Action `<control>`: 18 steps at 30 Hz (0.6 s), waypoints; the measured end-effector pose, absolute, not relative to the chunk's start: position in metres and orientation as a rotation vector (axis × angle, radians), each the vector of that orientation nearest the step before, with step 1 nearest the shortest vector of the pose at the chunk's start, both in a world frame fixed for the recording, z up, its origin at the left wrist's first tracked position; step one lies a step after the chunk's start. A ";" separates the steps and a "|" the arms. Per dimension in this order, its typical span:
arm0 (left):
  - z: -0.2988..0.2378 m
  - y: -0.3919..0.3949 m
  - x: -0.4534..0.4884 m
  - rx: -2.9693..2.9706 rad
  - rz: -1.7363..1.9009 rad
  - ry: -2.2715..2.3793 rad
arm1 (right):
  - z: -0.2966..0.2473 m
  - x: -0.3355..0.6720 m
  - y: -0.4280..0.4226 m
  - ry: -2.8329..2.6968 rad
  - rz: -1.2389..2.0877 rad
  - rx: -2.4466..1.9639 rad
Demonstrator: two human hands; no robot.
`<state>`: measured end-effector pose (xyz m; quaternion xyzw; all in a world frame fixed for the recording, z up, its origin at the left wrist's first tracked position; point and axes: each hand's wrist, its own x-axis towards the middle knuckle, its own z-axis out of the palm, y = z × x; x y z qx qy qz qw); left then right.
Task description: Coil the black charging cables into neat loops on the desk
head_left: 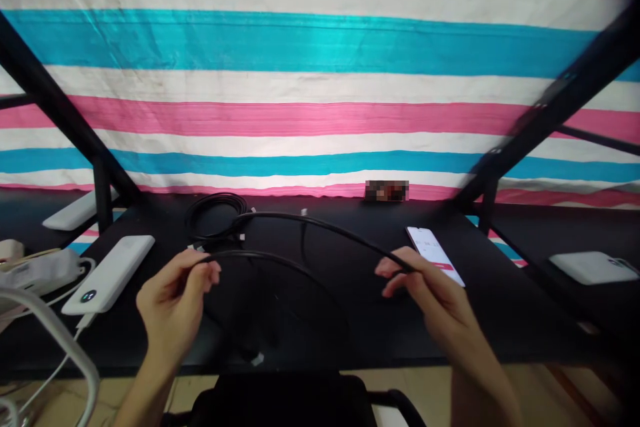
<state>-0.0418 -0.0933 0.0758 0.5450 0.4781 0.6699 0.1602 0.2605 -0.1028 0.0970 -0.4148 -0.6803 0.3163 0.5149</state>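
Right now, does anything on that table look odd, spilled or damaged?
Nothing looks spilled or damaged. The one odd spot is a pixelated patch at the back edge of the table, hiding whatever is there. The cable in the right hand bows, but shows no visible break.
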 end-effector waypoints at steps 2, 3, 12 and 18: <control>0.083 -0.095 -0.032 1.858 1.935 1.383 | 0.094 0.247 -0.101 -1.655 0.854 -0.922; 0.086 -0.095 -0.027 1.987 1.952 1.391 | 0.093 0.240 -0.101 -1.656 0.903 -0.900; 0.082 -0.093 -0.007 2.342 2.020 1.617 | 0.081 0.222 -0.106 -1.534 1.151 -0.864; 0.082 -0.094 -0.017 2.312 1.811 1.570 | 0.061 0.229 -0.106 -1.279 1.209 -1.076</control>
